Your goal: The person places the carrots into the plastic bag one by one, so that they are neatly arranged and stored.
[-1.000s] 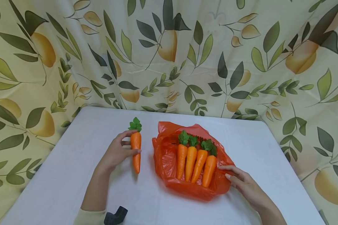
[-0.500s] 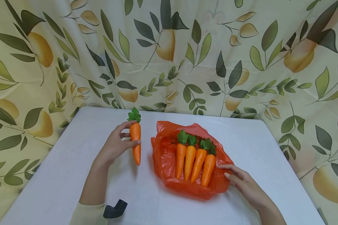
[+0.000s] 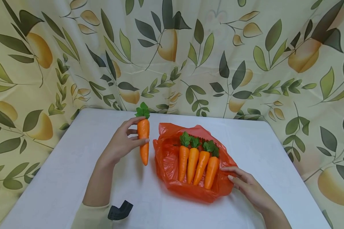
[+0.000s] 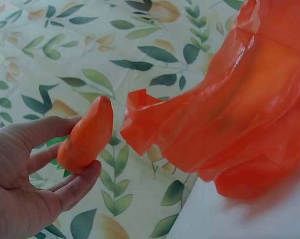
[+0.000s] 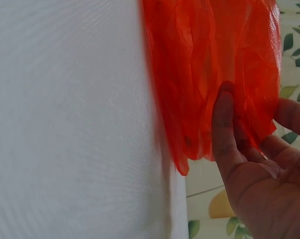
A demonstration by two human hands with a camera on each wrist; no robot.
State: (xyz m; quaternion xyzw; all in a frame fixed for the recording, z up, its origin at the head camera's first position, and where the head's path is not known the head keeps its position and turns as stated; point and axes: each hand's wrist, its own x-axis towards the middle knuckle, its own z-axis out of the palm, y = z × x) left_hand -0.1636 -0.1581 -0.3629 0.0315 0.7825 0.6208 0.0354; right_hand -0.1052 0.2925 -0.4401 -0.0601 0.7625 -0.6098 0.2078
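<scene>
In the head view an orange carrot [image 3: 143, 130] with green leaves is pinched between the thumb and fingers of my left hand [image 3: 120, 143], raised over the table with its tip pointing down. Just to its right lies an open red plastic bag [image 3: 169, 162], and several more carrots [image 3: 192, 162] sit side by side in it, leaves toward the back. My right hand [image 3: 250, 187] pinches the bag's right edge. In the right wrist view the thumb [image 5: 223, 119] lies against the red plastic while the other fingers are partly hidden behind it.
The bag rests on a white table [image 3: 140, 197]. Behind its far edge hangs a curtain [image 3: 172, 63] printed with leaves and fruit. A dark angled piece [image 3: 120, 210] shows beside my left sleeve.
My left hand has lifted the carrot away from the front of the table, and it has then shifted right, closer to the bag. My right hand stays at the bag's edge.
</scene>
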